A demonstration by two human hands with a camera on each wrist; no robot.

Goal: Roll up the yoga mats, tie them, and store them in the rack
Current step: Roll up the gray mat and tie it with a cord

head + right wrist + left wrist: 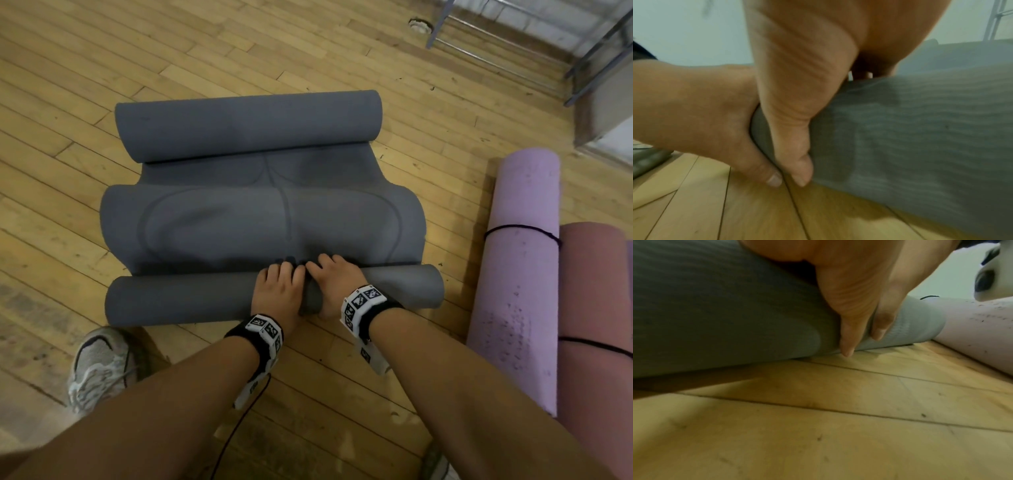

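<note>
A grey yoga mat (263, 219) lies on the wooden floor, its middle wavy and loose. Its near end is wound into a tight roll (178, 301), and its far end curls into a second roll (246, 126). My left hand (279, 287) and right hand (334, 277) sit side by side at the middle of the near roll. The fingers of both curl over its top. In the wrist views the left thumb (849, 321) and right thumb (797, 146) press the roll's near side (920, 129) down by the floor.
Two rolled mats tied with black cord lie at the right: a lilac one (520, 274) and a mauve one (592, 308). A metal rack (599, 51) stands at the far right. My grey shoe (99, 363) is at the lower left.
</note>
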